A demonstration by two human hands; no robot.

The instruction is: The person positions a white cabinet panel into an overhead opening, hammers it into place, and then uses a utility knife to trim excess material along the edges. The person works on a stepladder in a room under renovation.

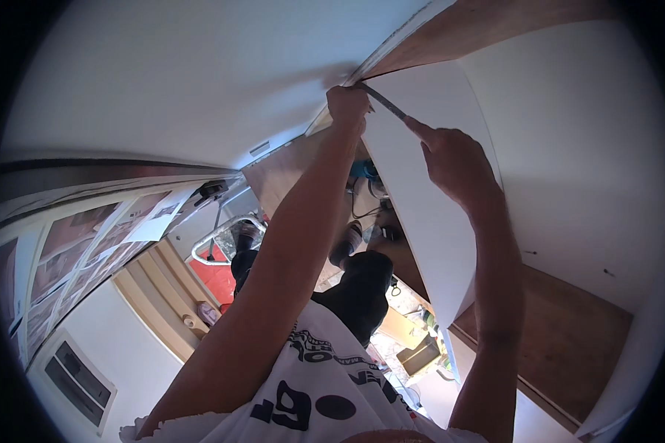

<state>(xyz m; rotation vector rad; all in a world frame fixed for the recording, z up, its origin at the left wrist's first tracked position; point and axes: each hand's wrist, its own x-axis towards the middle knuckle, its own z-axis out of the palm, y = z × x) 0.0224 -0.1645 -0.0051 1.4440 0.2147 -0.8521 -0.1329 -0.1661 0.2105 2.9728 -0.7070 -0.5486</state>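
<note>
As the right hand (458,164) clasps a dark bar (385,102), the left hand (346,105) curls closed.

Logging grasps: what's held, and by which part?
Right grip: slim dark bar, by its near end. Left grip, beside the far end: hold can't be told.

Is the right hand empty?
No, the right hand holds a thin dark bar, with its index finger stretched along it and the far end close by the left hand.
</note>
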